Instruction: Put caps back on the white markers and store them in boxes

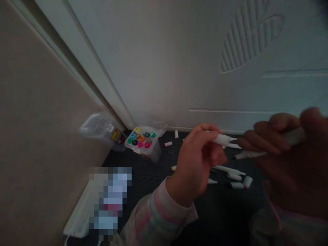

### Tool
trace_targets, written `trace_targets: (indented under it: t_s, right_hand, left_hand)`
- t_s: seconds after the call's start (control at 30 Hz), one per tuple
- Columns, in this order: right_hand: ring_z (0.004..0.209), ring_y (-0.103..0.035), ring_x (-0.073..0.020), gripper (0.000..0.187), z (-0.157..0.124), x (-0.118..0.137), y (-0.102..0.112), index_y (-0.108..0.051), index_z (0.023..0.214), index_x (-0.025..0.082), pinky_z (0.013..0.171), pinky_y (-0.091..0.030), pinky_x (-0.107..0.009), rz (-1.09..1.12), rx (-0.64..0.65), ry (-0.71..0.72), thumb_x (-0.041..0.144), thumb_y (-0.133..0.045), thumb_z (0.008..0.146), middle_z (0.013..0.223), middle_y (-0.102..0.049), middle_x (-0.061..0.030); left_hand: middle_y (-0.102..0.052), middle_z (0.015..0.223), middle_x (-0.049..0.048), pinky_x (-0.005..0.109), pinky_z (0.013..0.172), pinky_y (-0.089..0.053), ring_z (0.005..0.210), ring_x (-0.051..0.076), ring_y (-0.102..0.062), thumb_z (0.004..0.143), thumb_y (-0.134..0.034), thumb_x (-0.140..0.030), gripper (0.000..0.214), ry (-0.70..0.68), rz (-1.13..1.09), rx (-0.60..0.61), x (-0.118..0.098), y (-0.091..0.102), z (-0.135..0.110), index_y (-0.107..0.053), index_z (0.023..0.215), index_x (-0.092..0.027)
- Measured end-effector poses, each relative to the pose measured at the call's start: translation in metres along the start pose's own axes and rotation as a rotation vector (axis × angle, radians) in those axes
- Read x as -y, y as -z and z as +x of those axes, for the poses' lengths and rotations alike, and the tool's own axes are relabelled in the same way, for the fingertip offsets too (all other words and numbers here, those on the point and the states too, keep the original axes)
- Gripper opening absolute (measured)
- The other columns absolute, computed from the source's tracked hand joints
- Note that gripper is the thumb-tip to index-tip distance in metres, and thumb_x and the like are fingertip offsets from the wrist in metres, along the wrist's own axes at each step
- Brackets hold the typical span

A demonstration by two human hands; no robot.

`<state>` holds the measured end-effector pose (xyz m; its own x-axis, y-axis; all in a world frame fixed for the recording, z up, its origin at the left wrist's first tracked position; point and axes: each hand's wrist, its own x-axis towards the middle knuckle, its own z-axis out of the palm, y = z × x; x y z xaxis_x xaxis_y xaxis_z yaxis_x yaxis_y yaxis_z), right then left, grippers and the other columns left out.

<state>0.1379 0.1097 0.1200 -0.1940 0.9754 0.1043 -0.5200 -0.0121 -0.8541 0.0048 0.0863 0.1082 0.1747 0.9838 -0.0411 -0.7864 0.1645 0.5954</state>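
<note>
**One marker pinched, another wrapped in the fist**

From where I stand, the left hand has its thumb and fingers pressed together on a white marker, its pale tip pointing at the other hand's fingertips; whether they touch, I can't tell. The right hand, dim and blurred, has its fingers curled around a dark-tipped marker, which seems to run under them and slant down to the left.

Both markers look like stiff, light plastic, probably smooth enough to roll if gripped loosely. I'd take them by the thick barrel; the tapered nibs look like the delicate part and would likely smudge a finger.

Below, more uncapped pens lie on the dark surface, with short loose caps close by. Farther left, a clear box stands with coloured marker ends facing up, and beside it, against the wall, a see-through plastic piece bears a label. Behind everything rises a pale panel with leaf-like relief.
</note>
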Motion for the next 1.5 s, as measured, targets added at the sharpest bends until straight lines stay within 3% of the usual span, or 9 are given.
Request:
trace_targets:
  t_s: [0.13, 0.23, 0.43, 0.63, 0.8, 1.1, 1.23, 1.4, 1.5]
  right_hand:
    - [0.043, -0.019, -0.0048, 0.018, 0.004, 0.011, -0.006, -0.058, 0.064, 0.017, 0.038, -0.024, -0.018, 0.213, -0.179, 0.116, 0.022, -0.052, 0.081, 0.053, -0.027, 0.0055]
    - [0.041, -0.017, -0.0039, 0.011, -0.001, 0.016, -0.006, -0.056, 0.072, 0.018, 0.038, -0.026, -0.016, 0.365, -0.147, 0.178, 0.025, -0.055, 0.08, 0.052, -0.025, 0.008]
    - [0.037, -0.013, -0.0043, 0.027, -0.011, 0.022, -0.006, -0.041, 0.058, 0.019, 0.038, -0.023, -0.019, 0.474, -0.151, 0.221, 0.028, -0.06, 0.075, 0.043, -0.019, 0.0095]
    - [0.036, -0.008, -0.0057, 0.031, -0.008, 0.021, -0.005, -0.036, 0.055, 0.02, 0.038, -0.015, -0.023, 0.376, -0.177, 0.263, 0.029, -0.056, 0.076, 0.04, -0.016, 0.0094]
    - [0.033, -0.008, -0.0072, 0.03, -0.009, 0.017, -0.007, -0.036, 0.055, 0.022, 0.039, -0.016, -0.025, 0.229, -0.132, 0.266, 0.033, -0.051, 0.078, 0.039, -0.012, 0.0093]
    - [0.028, -0.012, -0.0049, 0.036, -0.014, 0.01, -0.01, -0.031, 0.053, 0.02, 0.037, -0.021, -0.023, 0.303, 0.049, 0.225, 0.035, -0.05, 0.079, 0.034, -0.014, 0.0102]
    - [0.031, -0.022, -0.0055, 0.032, -0.016, 0.006, -0.017, -0.039, 0.052, 0.019, 0.044, -0.028, -0.024, 0.234, 0.108, 0.197, 0.034, -0.046, 0.08, 0.035, -0.018, 0.0082]
    - [0.045, -0.039, -0.0066, 0.015, -0.017, 0.008, -0.015, -0.057, 0.064, 0.017, 0.047, -0.034, -0.022, 0.162, 0.094, 0.133, 0.025, -0.052, 0.075, 0.048, -0.036, 0.0042]
    - [0.043, -0.035, -0.0032, 0.005, -0.016, 0.012, -0.009, -0.061, 0.076, 0.016, 0.044, -0.034, -0.016, 0.183, 0.078, 0.067, 0.018, -0.059, 0.072, 0.052, -0.036, 0.0058]
  left_hand:
    - [-0.033, 0.039, -0.0071, 0.02, 0.044, -0.022, 0.038, 0.005, -0.026, 0.077, -0.043, -0.021, 0.012, 0.101, -0.035, -0.054, 0.003, -0.002, 0.0, -0.052, 0.072, -0.016]
    - [-0.036, 0.041, -0.0061, 0.021, 0.044, -0.023, 0.04, 0.006, -0.029, 0.077, -0.044, -0.022, 0.014, 0.171, -0.03, -0.058, 0.012, -0.004, 0.0, -0.056, 0.077, -0.015]
    - [-0.04, 0.046, -0.0051, 0.021, 0.045, -0.025, 0.042, 0.006, -0.033, 0.076, -0.044, -0.022, 0.012, 0.257, -0.001, -0.057, 0.026, -0.01, -0.003, -0.055, 0.076, -0.015]
    - [-0.045, 0.048, -0.0045, 0.021, 0.045, -0.026, 0.042, 0.006, -0.036, 0.076, -0.047, -0.023, 0.012, 0.227, 0.024, -0.075, 0.031, -0.012, -0.003, -0.055, 0.079, -0.015]
    - [-0.053, 0.06, -0.001, 0.022, 0.046, -0.028, 0.047, 0.007, -0.04, 0.079, -0.047, -0.029, 0.021, 0.191, 0.154, 0.0, 0.037, -0.013, -0.007, -0.058, 0.089, -0.014]
    - [-0.055, 0.065, -0.0024, 0.02, 0.054, -0.033, 0.058, 0.009, -0.045, 0.083, -0.049, -0.03, 0.015, -0.018, 0.873, 0.118, 0.027, -0.01, -0.021, -0.06, 0.084, -0.02]
    - [-0.058, 0.073, -0.0015, 0.02, 0.051, -0.033, 0.056, 0.008, -0.044, 0.081, -0.052, -0.032, 0.015, -0.013, 0.916, 0.196, 0.024, -0.012, -0.022, -0.06, 0.087, -0.02]
    - [-0.056, 0.068, -0.0044, 0.019, 0.046, -0.028, 0.05, 0.006, -0.041, 0.082, -0.052, -0.035, 0.019, -0.06, 0.925, 0.202, 0.022, -0.012, -0.022, -0.061, 0.094, -0.023]
    - [-0.056, 0.066, -0.0052, 0.019, 0.046, -0.029, 0.05, 0.005, -0.041, 0.084, -0.049, -0.035, 0.019, -0.099, 1.017, 0.214, 0.02, -0.011, -0.021, -0.06, 0.094, -0.023]
